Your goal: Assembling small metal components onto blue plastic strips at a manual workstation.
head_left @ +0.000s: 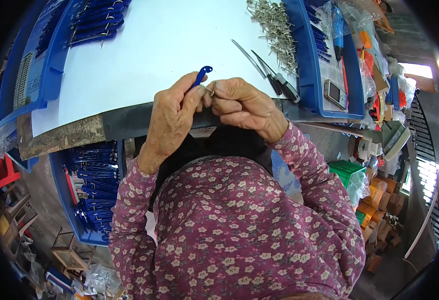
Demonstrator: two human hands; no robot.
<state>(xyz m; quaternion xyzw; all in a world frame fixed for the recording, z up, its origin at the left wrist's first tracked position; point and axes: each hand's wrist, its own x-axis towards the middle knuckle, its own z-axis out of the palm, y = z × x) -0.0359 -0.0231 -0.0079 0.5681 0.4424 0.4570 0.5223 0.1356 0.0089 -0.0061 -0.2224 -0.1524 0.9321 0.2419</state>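
Note:
My left hand point(172, 112) is closed around a slim blue plastic handle point(199, 77), its rounded, holed end sticking up past the fingers. My right hand point(247, 105) meets it at the fingertips, pinching a small thin metal piece point(208, 90) against the handle's lower part. Fingers hide most of that metal piece, so its exact kind is unclear. Both hands are held over the near edge of a white-topped table point(149, 65). Beyond my right hand lies a heap of small metal pins point(277, 32). Two slender pointed tools with dark and grey handles point(285, 86) lie nearer.
A row of blue handles point(97, 22) lies at the far left. Blue trays flank the table; the right tray point(312, 95) holds a phone point(335, 93) and a blue pen-shaped tool point(338, 30). Below left, another tray point(62, 200) is full of blue pieces. Cartons point(379, 200) are stacked at right.

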